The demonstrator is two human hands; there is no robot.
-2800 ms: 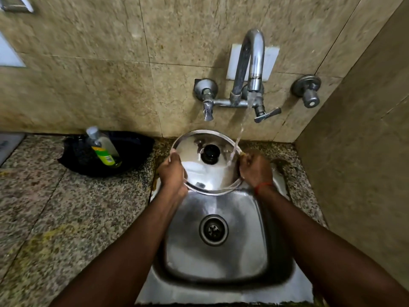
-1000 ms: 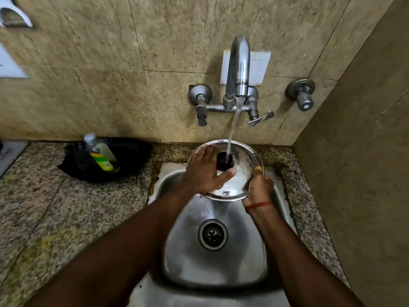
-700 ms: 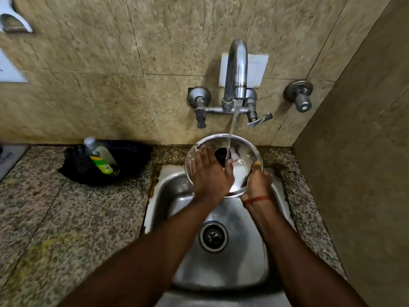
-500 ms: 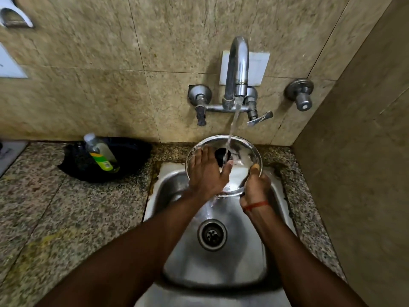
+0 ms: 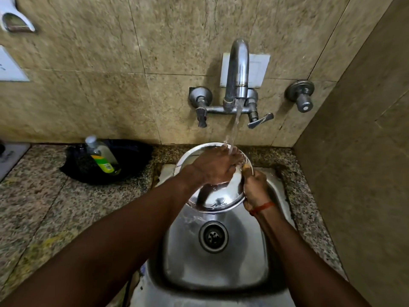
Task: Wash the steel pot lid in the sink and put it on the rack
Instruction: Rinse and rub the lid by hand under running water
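The right hand (image 5: 254,188) had a curled grip on the lid (image 5: 215,201); the flat, empty left hand (image 5: 213,166) did best rubbing under the stream (image 5: 235,127).

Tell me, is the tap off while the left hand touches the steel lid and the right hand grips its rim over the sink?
No, the tap is running: the head view shows water falling onto the left hand, which touches the steel lid while the right hand grips its rim over the sink.
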